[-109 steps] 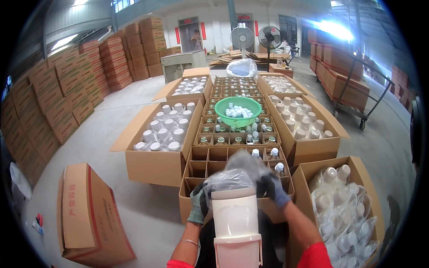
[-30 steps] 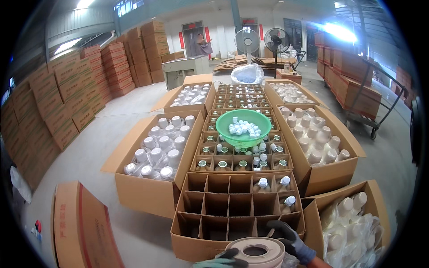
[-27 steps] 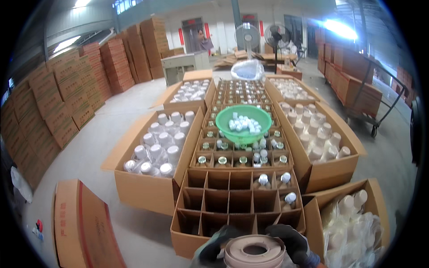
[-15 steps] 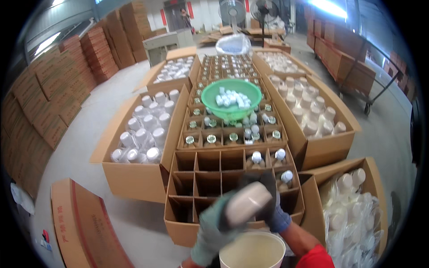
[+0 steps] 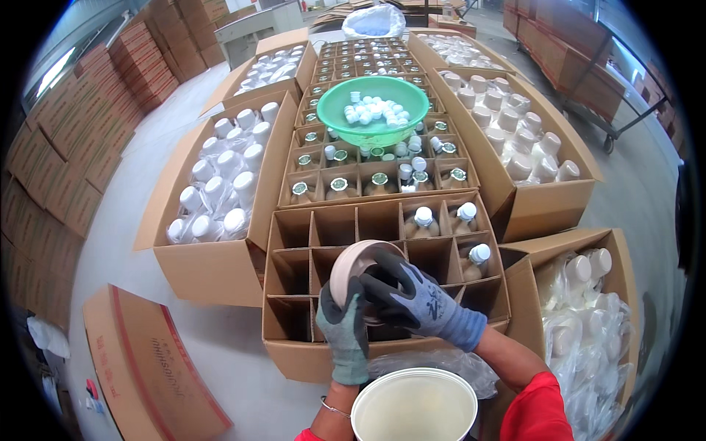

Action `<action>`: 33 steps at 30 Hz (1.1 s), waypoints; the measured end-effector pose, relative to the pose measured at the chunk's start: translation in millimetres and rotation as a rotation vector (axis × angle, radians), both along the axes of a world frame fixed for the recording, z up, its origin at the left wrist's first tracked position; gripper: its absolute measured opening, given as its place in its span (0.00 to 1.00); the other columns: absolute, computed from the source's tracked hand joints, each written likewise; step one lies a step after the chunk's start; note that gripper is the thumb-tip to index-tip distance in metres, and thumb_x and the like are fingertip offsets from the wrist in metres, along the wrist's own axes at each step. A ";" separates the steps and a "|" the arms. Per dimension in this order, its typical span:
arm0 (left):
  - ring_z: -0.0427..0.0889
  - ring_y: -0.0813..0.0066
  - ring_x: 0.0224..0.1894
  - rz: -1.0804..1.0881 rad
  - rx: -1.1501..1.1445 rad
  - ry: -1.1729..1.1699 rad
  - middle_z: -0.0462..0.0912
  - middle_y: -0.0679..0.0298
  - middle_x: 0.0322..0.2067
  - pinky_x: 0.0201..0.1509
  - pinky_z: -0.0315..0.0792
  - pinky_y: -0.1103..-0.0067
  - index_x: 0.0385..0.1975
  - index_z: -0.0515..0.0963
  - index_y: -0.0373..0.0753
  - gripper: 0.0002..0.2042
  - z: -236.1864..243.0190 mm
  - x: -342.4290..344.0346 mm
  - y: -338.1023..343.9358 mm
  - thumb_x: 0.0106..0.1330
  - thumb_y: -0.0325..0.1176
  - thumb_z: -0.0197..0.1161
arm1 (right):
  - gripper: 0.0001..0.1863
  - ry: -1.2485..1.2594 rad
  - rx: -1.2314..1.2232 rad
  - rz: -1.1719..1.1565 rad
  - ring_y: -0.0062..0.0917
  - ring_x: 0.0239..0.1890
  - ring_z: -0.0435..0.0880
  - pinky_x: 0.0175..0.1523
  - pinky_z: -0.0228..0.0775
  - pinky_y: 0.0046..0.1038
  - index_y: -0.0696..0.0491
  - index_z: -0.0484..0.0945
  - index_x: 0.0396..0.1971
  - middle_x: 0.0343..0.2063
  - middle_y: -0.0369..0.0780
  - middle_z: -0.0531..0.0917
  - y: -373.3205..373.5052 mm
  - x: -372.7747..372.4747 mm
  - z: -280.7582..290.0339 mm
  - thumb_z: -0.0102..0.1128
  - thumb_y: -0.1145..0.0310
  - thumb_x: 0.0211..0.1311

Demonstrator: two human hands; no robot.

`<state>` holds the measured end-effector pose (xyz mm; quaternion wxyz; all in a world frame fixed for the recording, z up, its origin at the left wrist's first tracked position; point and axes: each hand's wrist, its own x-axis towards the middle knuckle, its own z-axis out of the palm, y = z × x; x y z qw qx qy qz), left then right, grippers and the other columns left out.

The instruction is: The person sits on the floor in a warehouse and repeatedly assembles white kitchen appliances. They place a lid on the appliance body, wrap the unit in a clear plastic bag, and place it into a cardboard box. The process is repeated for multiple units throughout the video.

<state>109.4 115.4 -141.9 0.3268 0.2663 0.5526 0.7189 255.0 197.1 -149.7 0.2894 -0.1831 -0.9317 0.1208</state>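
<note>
In my left hand [image 5: 344, 323], in a green glove with dark fingertips, is a pale pink ring-shaped roll [image 5: 354, 266] that looks like a roll of tape, tilted on edge. My right hand [image 5: 415, 298], in a grey-blue glove, has its dark fingers bent against the roll's near right side; its fingertips are partly hidden. Both hands are above an open divided carton [image 5: 301, 353]. Three bottles with white caps stand in its right-hand cells, one of them a bottle [image 5: 478, 264] just beyond my right hand. Below my hands is a white bucket [image 5: 471, 382].
A green bowl [image 5: 331, 99] of white caps rests on cartons of bottles [image 5: 338, 192]. Open boxes of plastic-wrapped white-topped items flank them, a left box [image 5: 209, 283] and a right box [image 5: 555, 213]. A flat carton [image 5: 154, 367] lies at lower left; a wheeled cart [image 5: 609, 132] stands far right.
The view has tipped downward. My hands have come apart a little, and the roll has turned so its hollow ring shows; earlier it was blurred. Both hands have kept hold of or contact with it.
</note>
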 end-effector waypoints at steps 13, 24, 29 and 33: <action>0.85 0.61 0.44 0.055 0.152 0.910 0.83 0.53 0.47 0.49 0.78 0.71 0.57 0.72 0.32 0.36 -4.8 2.1 -12.2 0.48 0.38 0.80 | 0.18 0.186 -0.706 -0.125 0.44 0.38 0.84 0.41 0.77 0.37 0.55 0.74 0.50 0.41 0.52 0.80 -9.2 -8.1 -15.0 0.60 0.64 0.63; 0.85 0.57 0.46 -0.025 0.104 0.828 0.83 0.51 0.47 0.51 0.77 0.69 0.57 0.72 0.32 0.36 3.4 5.5 -11.5 0.47 0.35 0.80 | 0.20 0.517 -1.191 -0.079 0.22 0.42 0.84 0.49 0.79 0.28 0.57 0.75 0.53 0.39 0.40 0.85 0.0 -11.9 -32.8 0.56 0.59 0.70; 0.79 0.64 0.49 0.187 -0.003 0.476 0.78 0.55 0.49 0.56 0.72 0.72 0.56 0.70 0.32 0.31 -19.1 1.2 -6.8 0.53 0.31 0.76 | 0.20 0.037 -1.155 -0.314 0.27 0.42 0.83 0.45 0.77 0.32 0.55 0.75 0.52 0.43 0.43 0.83 88.6 -2.4 -29.5 0.58 0.57 0.66; 0.74 0.72 0.51 0.151 0.068 0.066 0.73 0.59 0.51 0.55 0.72 0.76 0.58 0.67 0.34 0.22 -53.9 -12.4 -8.2 0.65 0.24 0.63 | 0.34 -0.315 -0.036 -0.704 0.47 0.51 0.78 0.51 0.74 0.45 0.48 0.69 0.58 0.48 0.52 0.76 178.9 0.3 -106.1 0.71 0.57 0.50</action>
